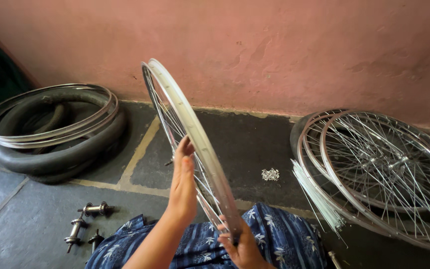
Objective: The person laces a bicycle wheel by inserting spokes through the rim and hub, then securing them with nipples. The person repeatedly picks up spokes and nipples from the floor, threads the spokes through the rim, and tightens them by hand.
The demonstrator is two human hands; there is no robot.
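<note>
Blue cloth (274, 234) is spread across the lap. Above it a bicycle rim (195, 134) (held upright) is gripped at its lower edge by the right hand (242, 246), while the left hand (182, 184) is laid flat, fingers together, against the spokes (175, 124).

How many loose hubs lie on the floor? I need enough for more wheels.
3: all at lower left, one upper hub, one middle hub, one hub partly hidden by blue cloth; more may be hidden.

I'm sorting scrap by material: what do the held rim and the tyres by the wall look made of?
Rim: looks like bright plated or polished metal, silvery with a light sheen, thin wire spokes inside. Tyres: likely rubber, matte black and dull, sagging slightly under the bare metal rims stacked on them.
</note>
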